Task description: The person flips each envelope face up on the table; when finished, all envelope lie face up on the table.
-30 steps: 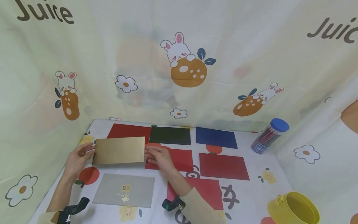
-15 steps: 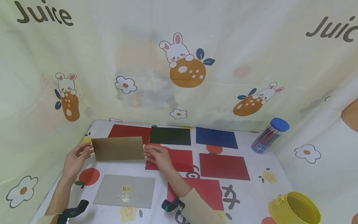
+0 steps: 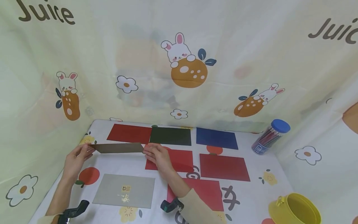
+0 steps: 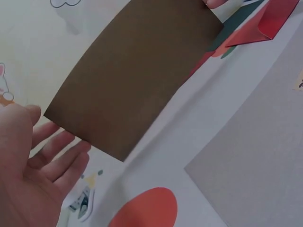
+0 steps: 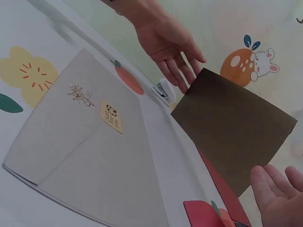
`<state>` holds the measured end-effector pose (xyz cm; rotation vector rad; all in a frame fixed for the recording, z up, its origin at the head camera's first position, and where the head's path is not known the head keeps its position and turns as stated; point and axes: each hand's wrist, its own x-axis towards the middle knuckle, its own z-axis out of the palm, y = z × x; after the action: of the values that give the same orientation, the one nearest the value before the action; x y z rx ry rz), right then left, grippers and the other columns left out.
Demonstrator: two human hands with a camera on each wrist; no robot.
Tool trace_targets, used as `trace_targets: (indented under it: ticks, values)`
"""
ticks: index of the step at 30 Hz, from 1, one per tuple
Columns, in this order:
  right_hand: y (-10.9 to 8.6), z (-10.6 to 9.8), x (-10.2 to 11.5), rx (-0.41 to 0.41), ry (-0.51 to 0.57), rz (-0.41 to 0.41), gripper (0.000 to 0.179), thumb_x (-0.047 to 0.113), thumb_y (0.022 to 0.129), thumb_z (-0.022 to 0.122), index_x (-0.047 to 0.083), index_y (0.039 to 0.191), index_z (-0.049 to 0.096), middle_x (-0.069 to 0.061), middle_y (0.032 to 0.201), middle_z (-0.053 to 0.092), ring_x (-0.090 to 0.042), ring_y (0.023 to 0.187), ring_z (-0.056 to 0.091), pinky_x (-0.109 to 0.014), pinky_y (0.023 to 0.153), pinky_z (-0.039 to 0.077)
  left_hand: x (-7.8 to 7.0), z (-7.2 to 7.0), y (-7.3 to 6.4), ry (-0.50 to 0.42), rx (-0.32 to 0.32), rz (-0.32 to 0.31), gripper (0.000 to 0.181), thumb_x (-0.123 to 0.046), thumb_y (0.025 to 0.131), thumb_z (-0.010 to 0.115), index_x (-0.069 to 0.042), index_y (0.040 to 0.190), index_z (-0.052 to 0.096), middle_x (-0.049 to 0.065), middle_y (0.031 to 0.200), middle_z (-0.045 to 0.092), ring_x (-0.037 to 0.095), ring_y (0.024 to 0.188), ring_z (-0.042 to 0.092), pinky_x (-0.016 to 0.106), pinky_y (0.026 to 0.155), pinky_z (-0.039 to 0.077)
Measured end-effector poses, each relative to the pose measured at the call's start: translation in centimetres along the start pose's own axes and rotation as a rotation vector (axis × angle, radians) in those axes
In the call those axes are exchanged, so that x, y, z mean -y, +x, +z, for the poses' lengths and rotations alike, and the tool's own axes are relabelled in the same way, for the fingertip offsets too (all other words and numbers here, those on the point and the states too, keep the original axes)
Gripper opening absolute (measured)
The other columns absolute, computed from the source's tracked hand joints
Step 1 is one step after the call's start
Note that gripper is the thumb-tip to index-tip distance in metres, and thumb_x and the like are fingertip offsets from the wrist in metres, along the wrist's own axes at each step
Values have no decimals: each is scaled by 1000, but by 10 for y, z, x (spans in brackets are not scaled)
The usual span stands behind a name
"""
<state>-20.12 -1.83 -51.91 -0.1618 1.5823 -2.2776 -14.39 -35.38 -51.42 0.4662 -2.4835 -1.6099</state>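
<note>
Between both hands, raised off the table, is a plain gold envelope, its face dark brown in shadow and seen nearly edge-on in the head view. At its left short edge my left hand holds it, with the thumb near a corner and the fingertips along the edge. My right hand holds the opposite short edge by the fingertips, visible also in the right wrist view. Nearer to me lies a grey envelope with a small gold label and gold print. Its flap seam shows in the right wrist view.
Behind the hands lie a dark red rectangle, a dark green one and a blue one. Several red ones, including one at right, lie nearer. A blue-lidded pencil jar and a yellow bucket stand at right.
The gold envelope has turned about its long axis, from its broad gold face showing to nearly edge-on. Both hands have stayed almost in place at its ends.
</note>
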Motion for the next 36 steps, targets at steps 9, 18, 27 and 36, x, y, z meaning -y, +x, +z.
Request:
trace_targets:
  ticks: [9, 18, 27, 36]
  values:
    - [-1, 3, 0, -13, 17, 19, 38, 18, 102, 57, -4, 134, 55, -17, 127, 67, -30, 117, 67, -38, 96, 53, 5, -2, 4, -130, -36, -77, 61, -44, 101, 56, -3, 146, 47, 6, 124, 59, -9, 94, 63, 21, 91, 52]
    - [6, -1, -7, 14, 143, 109, 46, 15, 104, 49, -8, 144, 44, -23, 139, 59, -34, 126, 60, -43, 103, 48, 16, -3, 3, -63, 8, -62, 59, -30, 100, 64, -6, 150, 42, -1, 124, 65, -11, 93, 61, 18, 88, 54]
    - [9, -1, -15, 71, 248, 236, 62, 27, 102, 53, -4, 152, 35, -25, 152, 44, -41, 141, 43, -50, 115, 35, 28, 2, 6, 54, 46, -111, 53, -21, 102, 60, -3, 149, 43, 24, 143, 54, 3, 103, 62, 13, 80, 53]
    - [8, 1, -18, 71, 280, 304, 64, 28, 101, 57, -1, 153, 35, -25, 157, 36, -42, 146, 33, -49, 118, 31, 35, 9, 4, 160, 66, -136, 45, -6, 101, 56, 1, 145, 46, 29, 140, 54, 42, 125, 56, 11, 70, 52]
